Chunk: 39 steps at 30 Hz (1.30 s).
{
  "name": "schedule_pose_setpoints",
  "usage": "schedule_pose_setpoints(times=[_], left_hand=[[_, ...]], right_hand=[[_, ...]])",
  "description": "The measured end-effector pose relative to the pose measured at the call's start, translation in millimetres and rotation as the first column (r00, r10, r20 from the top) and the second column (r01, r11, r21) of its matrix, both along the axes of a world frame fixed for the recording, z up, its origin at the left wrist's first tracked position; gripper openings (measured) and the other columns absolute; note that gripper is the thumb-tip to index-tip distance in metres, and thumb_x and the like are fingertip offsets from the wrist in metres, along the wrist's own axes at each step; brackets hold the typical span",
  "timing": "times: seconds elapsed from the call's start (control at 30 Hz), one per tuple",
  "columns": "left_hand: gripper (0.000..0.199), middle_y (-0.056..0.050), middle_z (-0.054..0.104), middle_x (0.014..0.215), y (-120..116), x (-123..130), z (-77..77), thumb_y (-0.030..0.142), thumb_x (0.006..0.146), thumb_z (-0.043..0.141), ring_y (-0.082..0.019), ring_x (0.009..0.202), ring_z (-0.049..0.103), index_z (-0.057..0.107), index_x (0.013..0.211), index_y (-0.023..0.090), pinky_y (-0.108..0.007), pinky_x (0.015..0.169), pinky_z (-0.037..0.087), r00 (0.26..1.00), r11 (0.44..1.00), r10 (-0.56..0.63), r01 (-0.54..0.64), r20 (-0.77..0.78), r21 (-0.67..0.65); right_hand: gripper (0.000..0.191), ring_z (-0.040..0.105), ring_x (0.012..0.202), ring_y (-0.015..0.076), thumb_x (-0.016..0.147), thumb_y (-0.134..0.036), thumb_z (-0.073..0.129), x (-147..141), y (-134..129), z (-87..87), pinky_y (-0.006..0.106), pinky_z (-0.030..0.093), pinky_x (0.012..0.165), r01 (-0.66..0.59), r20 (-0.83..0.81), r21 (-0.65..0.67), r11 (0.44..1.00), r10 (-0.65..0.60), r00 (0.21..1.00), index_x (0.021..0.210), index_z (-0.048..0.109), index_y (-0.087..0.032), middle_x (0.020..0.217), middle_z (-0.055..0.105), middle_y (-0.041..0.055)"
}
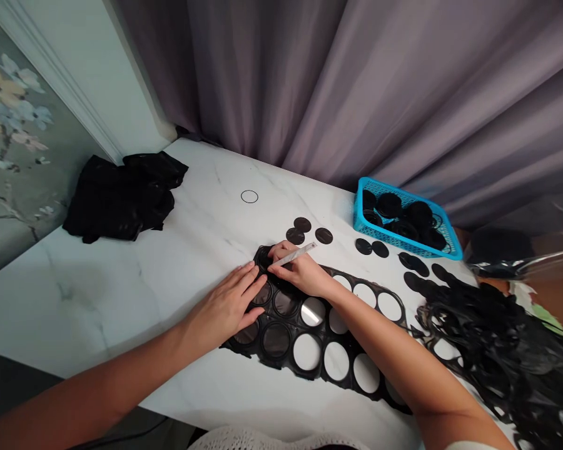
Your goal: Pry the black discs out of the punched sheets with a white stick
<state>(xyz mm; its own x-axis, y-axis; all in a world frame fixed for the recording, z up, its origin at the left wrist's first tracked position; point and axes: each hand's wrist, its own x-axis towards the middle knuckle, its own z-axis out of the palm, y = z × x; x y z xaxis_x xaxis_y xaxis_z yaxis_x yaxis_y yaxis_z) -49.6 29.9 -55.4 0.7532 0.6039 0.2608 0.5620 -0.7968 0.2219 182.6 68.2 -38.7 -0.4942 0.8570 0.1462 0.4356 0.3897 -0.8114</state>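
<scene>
A black sheet (304, 328) with rows of round openings lies on the table. Several openings are see-through to the white tabletop; those at the left are filled with dark film. My left hand (232, 303) rests flat on the sheet's left end, fingers stretched out and empty. At the upper left corner of the sheet, my right hand (300, 269) pinches a slim pale craft knife (293, 255), its tip hidden by my fingers. Beyond that hand lie three loose dark discs, one being a dark disc (324, 235).
A blue basket (455, 247) of black round pieces stands at the back right. Black scrap film (507, 350) is heaped on the right. A black bundle (122, 197) lies at the left, a thin black ring (249, 202) on the white table (201, 212). Curtains (272, 81) hang behind.
</scene>
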Motion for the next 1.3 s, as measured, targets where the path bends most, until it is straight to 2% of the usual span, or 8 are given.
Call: schedule_pose_setpoints(times=[0.3, 0.47, 0.57, 0.7, 0.77, 0.87, 1.03, 1.3], left_hand=[[0.045, -0.017, 0.054, 0.142, -0.7, 1.0, 1.9, 0.036, 0.1, 0.049, -0.031, 0.138, 0.045, 0.052, 0.138, 0.011, -0.047, 0.114, 0.042, 1.0, 1.0, 0.001, -0.001, -0.006, 0.019], [0.045, -0.016, 0.055, 0.141, -0.6, 0.5, 2.7, 0.037, 0.099, 0.05, -0.031, 0.138, 0.045, 0.052, 0.138, 0.013, -0.047, 0.114, 0.042, 1.0, 1.0, 0.01, -0.01, 0.0, -0.014], [0.045, -0.015, 0.054, 0.141, -0.6, 0.7, 2.4, 0.037, 0.1, 0.049, -0.031, 0.138, 0.045, 0.052, 0.138, 0.014, -0.046, 0.113, 0.043, 1.0, 1.0, 0.009, -0.009, 0.0, -0.006], [0.045, -0.014, 0.055, 0.141, 0.6, 0.3, 3.9, 0.038, 0.102, 0.046, -0.03, 0.138, 0.046, 0.051, 0.139, 0.014, -0.045, 0.112, 0.045, 1.0, 1.0, 0.01, -0.01, 0.013, 0.008], [0.044, -0.014, 0.055, 0.14, 0.3, -1.9, 8.0, 0.039, 0.103, 0.045, -0.03, 0.136, 0.047, 0.052, 0.139, 0.015, -0.046, 0.111, 0.046, 1.0, 1.0, -0.003, 0.002, 0.013, 0.01], [0.043, -0.014, 0.055, 0.14, -6.4, -8.5, 16.4, 0.038, 0.102, 0.047, -0.03, 0.135, 0.049, 0.054, 0.137, 0.015, -0.046, 0.111, 0.046, 1.0, 1.0, 0.003, -0.003, 0.004, 0.002], [0.035, -0.013, 0.061, 0.132, -34.8, -20.0, 18.1, 0.03, 0.101, 0.048, -0.029, 0.126, 0.057, 0.06, 0.13, 0.014, -0.047, 0.111, 0.046, 1.0, 0.999, 0.007, -0.007, -0.001, 0.039], [0.038, -0.015, 0.056, 0.14, -54.6, -23.7, 8.0, 0.026, 0.1, 0.049, -0.029, 0.134, 0.051, 0.055, 0.135, 0.012, -0.047, 0.113, 0.044, 0.999, 0.998, 0.047, -0.047, 0.002, 0.03]], right_hand=[[0.012, 0.056, 0.097, 0.0199, 0.092, -0.019, 0.059, 0.1, -2.9, -1.3, 0.037, 0.048, 0.089, -0.005, 0.022, 0.033, 0.999, 0.004, 1.0, 0.081, 0.056, -0.02, 0.103, 0.056, 0.0077], [0.01, 0.052, 0.097, 0.0227, 0.093, -0.014, 0.05, -16.3, -16.1, -8.8, 0.038, 0.047, 0.087, 0.042, 0.183, 0.214, 0.976, -0.083, 0.98, 0.089, 0.056, -0.022, 0.108, 0.056, 0.0098], [0.015, 0.051, 0.086, 0.0224, 0.09, -0.01, 0.046, -6.8, -4.4, -12.2, 0.036, 0.045, 0.079, 0.179, 0.215, 0.328, 0.928, -0.258, 0.942, 0.084, 0.051, -0.022, 0.094, 0.058, 0.0079], [0.02, 0.042, 0.067, 0.019, 0.091, -0.015, 0.042, 37.3, 21.9, -0.6, 0.032, 0.037, 0.066, 0.517, 0.091, 0.378, 0.768, -0.586, 0.805, 0.074, 0.037, -0.024, 0.072, 0.047, 0.0012], [0.023, 0.039, 0.063, 0.0175, 0.092, -0.02, 0.044, 51.8, 23.2, 8.3, 0.031, 0.034, 0.063, 0.571, 0.05, 0.36, 0.738, -0.626, 0.778, 0.073, 0.033, -0.025, 0.069, 0.044, -0.0009], [0.024, 0.043, 0.065, 0.0174, 0.093, -0.023, 0.046, 43.8, 4.3, 16.6, 0.03, 0.035, 0.063, 0.48, 0.051, 0.312, 0.82, -0.519, 0.854, 0.073, 0.033, -0.025, 0.071, 0.047, -0.0001], [0.017, 0.052, 0.075, 0.0192, 0.096, -0.019, 0.044, -8.4, -42.0, 13.0, 0.032, 0.042, 0.07, 0.197, 0.105, 0.202, 0.959, -0.221, 0.97, 0.08, 0.043, -0.024, 0.082, 0.056, 0.0035], [0.018, 0.058, 0.095, 0.0198, 0.097, -0.021, 0.051, -28.7, -64.5, 2.0, 0.035, 0.047, 0.083, 0.04, -0.045, 0.027, 0.999, -0.039, 0.998, 0.079, 0.047, -0.022, 0.101, 0.061, 0.0066]])
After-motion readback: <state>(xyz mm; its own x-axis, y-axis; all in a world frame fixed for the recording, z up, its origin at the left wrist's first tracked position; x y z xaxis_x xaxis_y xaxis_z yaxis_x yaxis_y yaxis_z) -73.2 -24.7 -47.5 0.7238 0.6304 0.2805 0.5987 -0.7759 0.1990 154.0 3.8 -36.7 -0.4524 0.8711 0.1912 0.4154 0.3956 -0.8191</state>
